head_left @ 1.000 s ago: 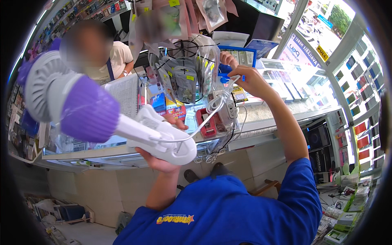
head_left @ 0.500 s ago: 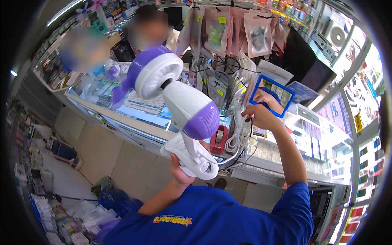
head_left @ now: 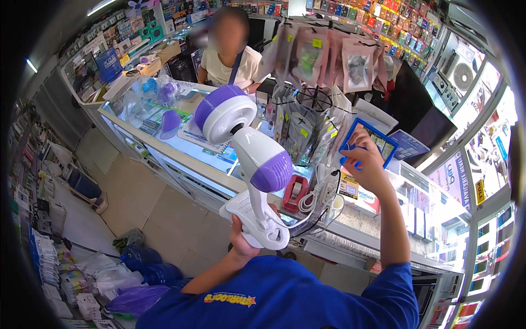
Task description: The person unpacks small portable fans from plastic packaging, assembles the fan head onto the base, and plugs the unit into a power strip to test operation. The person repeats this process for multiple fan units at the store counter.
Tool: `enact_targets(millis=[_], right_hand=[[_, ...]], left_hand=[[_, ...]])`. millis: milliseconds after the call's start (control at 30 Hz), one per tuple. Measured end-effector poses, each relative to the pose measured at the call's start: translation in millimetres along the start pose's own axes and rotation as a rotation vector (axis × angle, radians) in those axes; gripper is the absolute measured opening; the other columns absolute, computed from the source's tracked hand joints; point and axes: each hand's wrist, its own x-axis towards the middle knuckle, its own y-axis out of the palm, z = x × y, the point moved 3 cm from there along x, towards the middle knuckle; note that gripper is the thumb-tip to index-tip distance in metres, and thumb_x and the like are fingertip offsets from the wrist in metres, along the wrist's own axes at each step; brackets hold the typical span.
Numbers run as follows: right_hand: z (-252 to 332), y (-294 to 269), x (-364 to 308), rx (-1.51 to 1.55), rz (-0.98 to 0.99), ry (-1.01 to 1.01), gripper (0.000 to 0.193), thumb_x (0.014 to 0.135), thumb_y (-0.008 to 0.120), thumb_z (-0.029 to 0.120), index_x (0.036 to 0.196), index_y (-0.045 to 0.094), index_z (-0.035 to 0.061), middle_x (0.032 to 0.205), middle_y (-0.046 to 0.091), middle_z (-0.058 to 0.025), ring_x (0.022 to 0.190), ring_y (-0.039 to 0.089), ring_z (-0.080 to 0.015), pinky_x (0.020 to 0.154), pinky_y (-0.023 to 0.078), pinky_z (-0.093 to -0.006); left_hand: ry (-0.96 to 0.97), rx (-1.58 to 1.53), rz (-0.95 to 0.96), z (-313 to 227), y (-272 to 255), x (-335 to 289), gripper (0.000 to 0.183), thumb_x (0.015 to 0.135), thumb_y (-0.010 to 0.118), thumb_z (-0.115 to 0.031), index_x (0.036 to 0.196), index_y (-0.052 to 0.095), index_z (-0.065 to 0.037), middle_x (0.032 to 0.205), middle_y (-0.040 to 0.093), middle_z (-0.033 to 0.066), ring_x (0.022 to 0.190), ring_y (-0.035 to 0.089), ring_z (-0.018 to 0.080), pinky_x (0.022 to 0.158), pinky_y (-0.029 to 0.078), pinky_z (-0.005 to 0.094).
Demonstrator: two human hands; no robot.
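Left hand [head_left: 244,241]: grip wrapped round the base [head_left: 245,213] of the fan [head_left: 255,145], thumb upward
Right hand [head_left: 368,159]: up by the blue-framed mirror [head_left: 386,145], fingers bent, can't tell if grip's holding anything
Fan: glossy white-and-purple plastic, rounded, held near the table [head_left: 164,146]

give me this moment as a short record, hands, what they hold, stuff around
left hand: gripping the fan's base
held item: white-and-purple fan, head toward the upper left
right hand: raised before the blue-framed mirror; grip unclear
cord: white cord, coiled beside the red tape dispenser
surface: glass display counter
hanging: plastic pouches on a rack
across counter: person in a light top
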Motion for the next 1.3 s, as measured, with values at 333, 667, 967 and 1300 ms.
enact_targets(millis=[333,667,967,1300], right_hand=[[155.8,166.7,-92.9,0.343,-0.497,-0.240,0.048,0.075,0.090,0.006,0.118,0.070,-0.0015,0.112,0.072,-0.0172,0.095,0.071,-0.0281,0.084,0.058,-0.0393],[135.2,241.3,-33.9,0.608,-0.639,-0.210,0.085,0.071,0.095,0.016,0.141,0.049,0.0017,0.148,0.054,-0.0244,0.142,0.051,-0.0425,0.118,0.042,-0.0521],[129.6,246.0,-27.1,0.575,-0.741,-0.371,0.079,0.070,0.096,0.015,0.135,0.053,0.0051,0.142,0.058,-0.0236,0.138,0.055,-0.0422,0.114,0.046,-0.0534],[127.1,238.9,-30.3,0.573,-0.737,-0.367,0.078,0.069,0.097,0.018,0.134,0.057,0.0041,0.140,0.059,-0.0239,0.135,0.057,-0.0424,0.112,0.048,-0.0531]], left_hand=[[-0.024,-0.072,-0.033,-21.9,-45.2,33.5,0.095,0.101,0.034,-0.081,0.160,0.038,-0.005,0.137,0.061,0.0208,0.119,0.067,0.0345,0.099,0.056,0.0507],[-0.125,-0.089,0.043,-25.0,-50.3,56.3,0.089,0.105,0.042,-0.072,0.162,0.033,-0.005,0.150,0.056,0.0139,0.135,0.059,0.0293,0.114,0.049,0.0477],[-0.123,-0.145,-0.008,-12.3,-52.0,60.0,0.082,0.106,0.038,-0.071,0.156,0.044,-0.006,0.142,0.061,0.0126,0.129,0.063,0.0270,0.109,0.051,0.0438],[-0.124,-0.150,-0.061,1.8,-65.9,61.5,0.082,0.107,0.036,-0.071,0.157,0.043,-0.006,0.142,0.061,0.0116,0.128,0.063,0.0264,0.107,0.053,0.0440]])
